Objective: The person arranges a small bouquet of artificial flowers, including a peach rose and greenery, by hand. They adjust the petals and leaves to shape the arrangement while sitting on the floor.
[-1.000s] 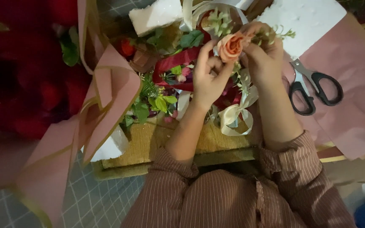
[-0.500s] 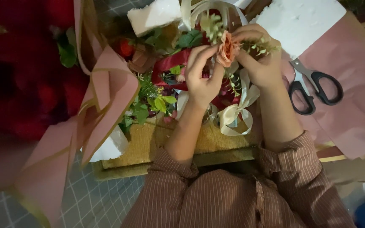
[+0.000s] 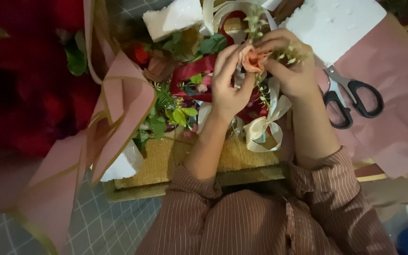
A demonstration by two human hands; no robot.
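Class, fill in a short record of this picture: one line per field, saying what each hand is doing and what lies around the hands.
left hand: fingers against the peach rose
right hand: pinches the peach rose, with green sprigs at its fingers
below hands: cream ribbon bow and red ribbon
right side: black scissors on pink paper
top: white foam blocks
left side: folded pink wrapping paper

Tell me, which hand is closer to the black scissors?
Right. The right hand is just beside the black scissors, pinching the peach rose; the left hand sits farther away, across the rose.
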